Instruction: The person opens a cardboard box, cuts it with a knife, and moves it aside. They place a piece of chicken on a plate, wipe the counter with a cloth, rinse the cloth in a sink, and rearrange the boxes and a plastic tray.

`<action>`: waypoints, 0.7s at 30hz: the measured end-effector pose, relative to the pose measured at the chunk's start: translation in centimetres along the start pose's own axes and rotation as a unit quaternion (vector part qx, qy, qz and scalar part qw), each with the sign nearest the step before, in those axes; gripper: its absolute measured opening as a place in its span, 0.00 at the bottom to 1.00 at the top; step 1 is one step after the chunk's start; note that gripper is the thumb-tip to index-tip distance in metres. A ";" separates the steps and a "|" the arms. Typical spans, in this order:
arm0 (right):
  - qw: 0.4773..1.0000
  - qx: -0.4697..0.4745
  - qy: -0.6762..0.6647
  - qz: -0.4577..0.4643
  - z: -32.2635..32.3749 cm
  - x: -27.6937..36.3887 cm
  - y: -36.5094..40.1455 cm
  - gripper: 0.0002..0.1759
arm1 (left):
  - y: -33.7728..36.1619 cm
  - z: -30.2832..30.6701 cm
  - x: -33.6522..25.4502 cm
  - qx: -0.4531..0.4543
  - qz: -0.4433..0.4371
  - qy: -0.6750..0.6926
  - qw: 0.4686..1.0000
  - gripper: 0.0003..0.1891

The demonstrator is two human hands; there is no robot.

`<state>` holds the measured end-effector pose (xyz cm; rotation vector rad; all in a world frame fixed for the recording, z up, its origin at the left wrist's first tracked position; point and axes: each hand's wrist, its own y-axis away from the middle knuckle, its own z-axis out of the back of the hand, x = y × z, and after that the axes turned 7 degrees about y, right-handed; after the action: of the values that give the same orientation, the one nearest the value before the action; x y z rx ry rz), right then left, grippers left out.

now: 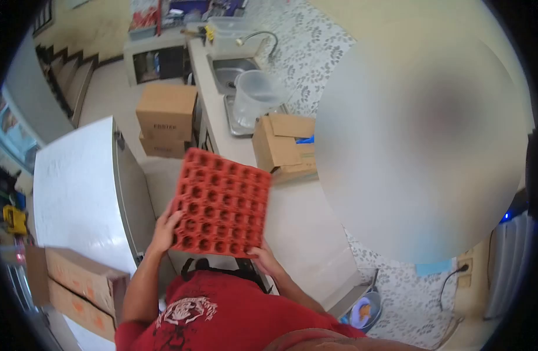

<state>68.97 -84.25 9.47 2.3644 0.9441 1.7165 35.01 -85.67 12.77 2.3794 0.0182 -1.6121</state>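
A red egg tray (223,202) is held up in front of my body, its rows of cups facing me and no eggs visible in them. My left hand (165,227) grips its left edge near the lower corner, thumb on the face of the tray. At the lower right corner, my right hand (264,258) is closed on the edge, with part of its fingers hidden behind the tray.
Right of the tray runs a white counter (307,234) with an open cardboard box (274,146), a clear plastic bucket (254,96) and a sink (227,76). A white chest (81,193) stands left, with a carton (81,281) on it. Stacked boxes (166,114) sit on the floor.
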 end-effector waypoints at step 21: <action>0.782 0.473 0.395 -0.087 -42.4 -8.1 -52.5 0.16 | -0.8 33.1 -2.5 -0.515 -0.025 0.070 0.854 0.31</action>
<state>7.34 -58.15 -2.43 1.6208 2.5589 2.5893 3.78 -92.03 3.36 1.6052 0.7702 -1.0001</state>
